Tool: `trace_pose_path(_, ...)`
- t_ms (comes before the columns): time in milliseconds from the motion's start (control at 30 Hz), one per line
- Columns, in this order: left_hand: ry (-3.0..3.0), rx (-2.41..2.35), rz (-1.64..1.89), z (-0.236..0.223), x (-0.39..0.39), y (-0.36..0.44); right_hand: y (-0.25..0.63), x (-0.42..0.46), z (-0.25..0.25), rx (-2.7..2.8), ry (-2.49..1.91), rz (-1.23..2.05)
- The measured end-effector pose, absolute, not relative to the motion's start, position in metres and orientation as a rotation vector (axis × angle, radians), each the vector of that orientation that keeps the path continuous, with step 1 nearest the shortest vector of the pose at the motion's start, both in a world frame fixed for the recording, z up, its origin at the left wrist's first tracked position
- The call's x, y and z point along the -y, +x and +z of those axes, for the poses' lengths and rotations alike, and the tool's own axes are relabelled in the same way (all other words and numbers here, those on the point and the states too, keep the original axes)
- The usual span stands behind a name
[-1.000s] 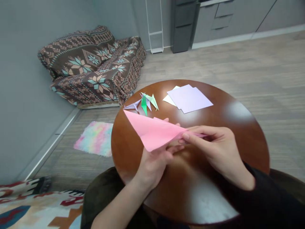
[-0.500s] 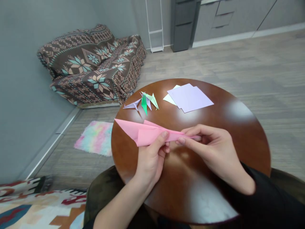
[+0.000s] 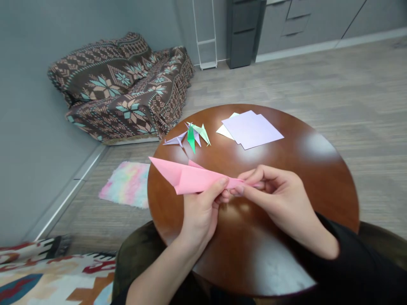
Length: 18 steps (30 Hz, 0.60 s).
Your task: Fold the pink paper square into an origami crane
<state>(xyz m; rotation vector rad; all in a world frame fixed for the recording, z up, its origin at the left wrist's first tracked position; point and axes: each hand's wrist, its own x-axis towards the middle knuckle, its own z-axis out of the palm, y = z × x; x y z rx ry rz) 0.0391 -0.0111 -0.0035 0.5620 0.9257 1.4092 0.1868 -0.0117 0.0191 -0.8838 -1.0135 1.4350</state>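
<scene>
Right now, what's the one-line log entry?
left hand: pinching folded pink paper | right hand: gripping its narrow end | paper figures, flat sheets: on table

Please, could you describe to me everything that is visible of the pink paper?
The pink paper looks thin and matte, partly folded, with a long point at its left end, a broad flap below and a small peak behind. It is held up over the round table, tapering rightward. The left hand pinches its middle; the right hand grips the narrow end, partly hiding it.
</scene>
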Motion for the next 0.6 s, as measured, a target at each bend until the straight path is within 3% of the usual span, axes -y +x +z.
trace_pose_path(400,0.609,-0.961,1.444,-0.0004,0.0107,0.0425,0.1861,0.0126,0.0134,0.994,-0.953,1.383)
trace_pose_path(600,0.670,-0.968,1.457,-0.0006,0.0139,0.0429,0.1871,0.0114,0.0143,1.024,-0.927,1.545)
